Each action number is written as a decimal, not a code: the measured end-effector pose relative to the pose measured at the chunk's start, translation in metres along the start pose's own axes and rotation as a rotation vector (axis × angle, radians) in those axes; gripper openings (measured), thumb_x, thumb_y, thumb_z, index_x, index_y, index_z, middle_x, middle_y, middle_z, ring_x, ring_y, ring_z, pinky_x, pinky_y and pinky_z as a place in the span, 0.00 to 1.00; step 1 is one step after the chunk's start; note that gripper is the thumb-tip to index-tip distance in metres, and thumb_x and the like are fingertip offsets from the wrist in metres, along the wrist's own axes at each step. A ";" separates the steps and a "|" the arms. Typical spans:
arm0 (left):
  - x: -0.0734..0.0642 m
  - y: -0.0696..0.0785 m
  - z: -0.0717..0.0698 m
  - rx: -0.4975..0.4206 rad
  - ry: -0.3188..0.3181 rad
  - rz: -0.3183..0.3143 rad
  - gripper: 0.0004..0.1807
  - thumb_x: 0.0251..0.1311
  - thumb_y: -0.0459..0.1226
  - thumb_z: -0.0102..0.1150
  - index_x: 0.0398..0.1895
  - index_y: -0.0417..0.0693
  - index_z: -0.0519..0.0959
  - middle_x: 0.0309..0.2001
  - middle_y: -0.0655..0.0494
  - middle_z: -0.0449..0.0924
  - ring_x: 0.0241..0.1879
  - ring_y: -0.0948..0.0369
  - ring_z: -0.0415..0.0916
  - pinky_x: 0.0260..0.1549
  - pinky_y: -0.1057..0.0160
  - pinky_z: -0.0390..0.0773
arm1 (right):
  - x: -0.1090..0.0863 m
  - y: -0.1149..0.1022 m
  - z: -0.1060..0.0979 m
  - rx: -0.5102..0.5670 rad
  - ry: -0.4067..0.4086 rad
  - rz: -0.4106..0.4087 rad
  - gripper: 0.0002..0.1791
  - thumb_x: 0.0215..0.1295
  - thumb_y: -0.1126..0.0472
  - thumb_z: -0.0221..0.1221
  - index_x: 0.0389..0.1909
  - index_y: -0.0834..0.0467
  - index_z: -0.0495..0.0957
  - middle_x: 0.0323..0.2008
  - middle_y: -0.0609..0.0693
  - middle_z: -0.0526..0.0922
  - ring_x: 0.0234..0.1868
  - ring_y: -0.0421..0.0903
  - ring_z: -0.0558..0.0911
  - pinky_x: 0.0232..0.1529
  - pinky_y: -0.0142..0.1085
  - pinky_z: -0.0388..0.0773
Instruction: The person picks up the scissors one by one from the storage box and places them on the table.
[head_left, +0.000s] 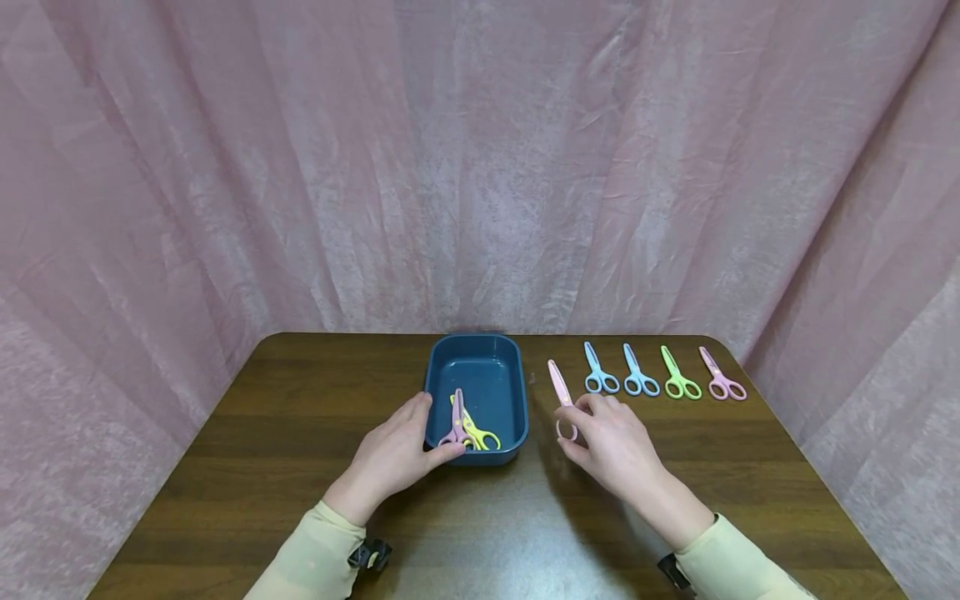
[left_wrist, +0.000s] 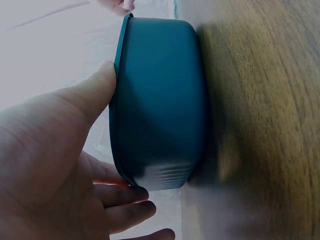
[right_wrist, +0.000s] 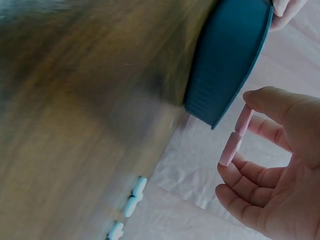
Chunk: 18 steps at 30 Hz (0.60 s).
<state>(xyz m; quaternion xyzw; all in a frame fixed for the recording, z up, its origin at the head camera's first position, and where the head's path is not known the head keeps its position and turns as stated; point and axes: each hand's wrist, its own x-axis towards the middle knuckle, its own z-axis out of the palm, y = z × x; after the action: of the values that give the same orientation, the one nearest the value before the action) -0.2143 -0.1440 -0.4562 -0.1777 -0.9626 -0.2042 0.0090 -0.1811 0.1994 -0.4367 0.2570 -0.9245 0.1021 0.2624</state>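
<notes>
My left hand (head_left: 393, 458) holds the near left corner of a dark blue rectangular tub (head_left: 521, 400), thumb on the near rim and fingers along the left side. In the left wrist view, the thumb and fingertips meet the tub's rim (left_wrist: 114, 110). Inside the tub lie purple scissors (head_left: 458, 410) across yellow scissors (head_left: 489, 438). Right of the tub, my right hand (head_left: 618, 446) pinches pale pink scissors (head_left: 558, 383) by the handle loops, blades pointing away. The right wrist view shows the pink handle (right_wrist: 231, 149) edge-on between thumb and fingers, raised off the table.
Along the table's back right stand in a row two blue scissors (head_left: 593, 357) (head_left: 632, 360), green scissors (head_left: 671, 363) and another pink pair (head_left: 709, 363). A brown wooden table (head_left: 322, 400) lies beneath, with a pink curtain (head_left: 480, 167) behind its back edge.
</notes>
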 end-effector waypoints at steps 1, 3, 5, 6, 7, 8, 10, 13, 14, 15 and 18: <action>0.000 0.000 0.000 -0.001 0.003 0.001 0.57 0.68 0.66 0.71 0.82 0.31 0.66 0.80 0.34 0.68 0.78 0.42 0.69 0.70 0.39 0.77 | -0.002 0.000 0.001 -0.002 -0.010 0.006 0.17 0.53 0.61 0.83 0.42 0.50 0.88 0.39 0.54 0.85 0.37 0.56 0.83 0.36 0.50 0.78; 0.000 0.000 0.000 -0.003 0.009 0.003 0.56 0.68 0.65 0.71 0.82 0.31 0.66 0.79 0.33 0.69 0.78 0.42 0.69 0.69 0.38 0.77 | -0.006 0.000 0.003 -0.004 -0.035 0.017 0.17 0.53 0.60 0.83 0.40 0.50 0.87 0.39 0.54 0.85 0.37 0.56 0.82 0.37 0.50 0.78; 0.000 0.001 0.000 -0.004 0.013 0.005 0.56 0.68 0.65 0.72 0.82 0.31 0.66 0.79 0.33 0.69 0.78 0.42 0.70 0.69 0.38 0.77 | -0.009 0.000 0.004 -0.005 -0.060 0.022 0.17 0.52 0.59 0.83 0.39 0.49 0.86 0.38 0.53 0.84 0.36 0.55 0.81 0.37 0.50 0.78; 0.000 0.001 0.000 -0.005 0.013 0.005 0.56 0.68 0.65 0.72 0.82 0.31 0.66 0.79 0.33 0.69 0.78 0.42 0.70 0.69 0.38 0.77 | -0.011 0.000 0.006 -0.008 -0.071 0.019 0.17 0.52 0.59 0.83 0.39 0.49 0.86 0.38 0.52 0.84 0.35 0.54 0.81 0.36 0.49 0.77; 0.000 0.001 0.000 -0.006 0.012 0.004 0.56 0.68 0.65 0.72 0.82 0.31 0.66 0.79 0.33 0.69 0.78 0.41 0.70 0.69 0.38 0.77 | -0.013 0.000 0.006 -0.010 -0.081 0.017 0.17 0.52 0.59 0.83 0.38 0.49 0.85 0.37 0.52 0.84 0.35 0.54 0.81 0.36 0.49 0.77; 0.000 0.001 0.000 -0.007 0.011 0.003 0.56 0.68 0.65 0.71 0.82 0.31 0.66 0.79 0.33 0.69 0.78 0.41 0.70 0.69 0.38 0.77 | -0.014 0.000 0.008 -0.012 -0.089 0.013 0.16 0.52 0.59 0.83 0.38 0.49 0.86 0.37 0.52 0.84 0.35 0.54 0.80 0.35 0.49 0.77; 0.000 0.001 0.000 -0.008 0.009 0.002 0.56 0.68 0.65 0.71 0.82 0.31 0.66 0.79 0.33 0.69 0.78 0.42 0.70 0.69 0.38 0.77 | -0.017 0.001 0.011 -0.018 -0.104 0.008 0.17 0.52 0.59 0.83 0.39 0.49 0.86 0.36 0.50 0.83 0.33 0.53 0.80 0.34 0.48 0.77; 0.000 0.001 0.000 -0.010 0.006 -0.001 0.56 0.68 0.65 0.71 0.82 0.31 0.66 0.79 0.33 0.69 0.78 0.42 0.69 0.69 0.38 0.77 | -0.021 0.002 0.014 -0.022 -0.123 0.008 0.16 0.52 0.59 0.83 0.38 0.48 0.86 0.34 0.49 0.83 0.32 0.52 0.79 0.32 0.47 0.77; 0.000 0.001 0.000 -0.010 0.005 -0.001 0.56 0.68 0.65 0.71 0.82 0.31 0.66 0.79 0.34 0.69 0.78 0.42 0.69 0.69 0.38 0.77 | -0.022 0.003 0.015 -0.023 -0.126 0.006 0.16 0.51 0.59 0.83 0.38 0.47 0.86 0.34 0.48 0.82 0.31 0.52 0.79 0.31 0.47 0.76; 0.000 0.001 0.000 -0.009 0.005 -0.001 0.56 0.68 0.65 0.71 0.82 0.32 0.66 0.79 0.34 0.69 0.78 0.42 0.69 0.69 0.38 0.77 | -0.023 0.003 0.017 -0.024 -0.127 0.003 0.16 0.51 0.59 0.82 0.37 0.47 0.86 0.34 0.48 0.82 0.31 0.52 0.78 0.31 0.47 0.76; 0.000 0.000 0.000 -0.003 0.004 0.001 0.57 0.68 0.66 0.71 0.82 0.32 0.66 0.79 0.34 0.69 0.78 0.42 0.69 0.69 0.39 0.77 | -0.025 0.003 0.019 -0.020 -0.130 0.000 0.15 0.52 0.60 0.81 0.36 0.46 0.86 0.32 0.47 0.82 0.30 0.51 0.78 0.29 0.46 0.75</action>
<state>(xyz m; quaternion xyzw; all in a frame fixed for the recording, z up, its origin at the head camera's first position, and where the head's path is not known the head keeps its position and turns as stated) -0.2146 -0.1436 -0.4562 -0.1775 -0.9622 -0.2061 0.0109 -0.1728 0.2065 -0.4661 0.2605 -0.9405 0.0760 0.2044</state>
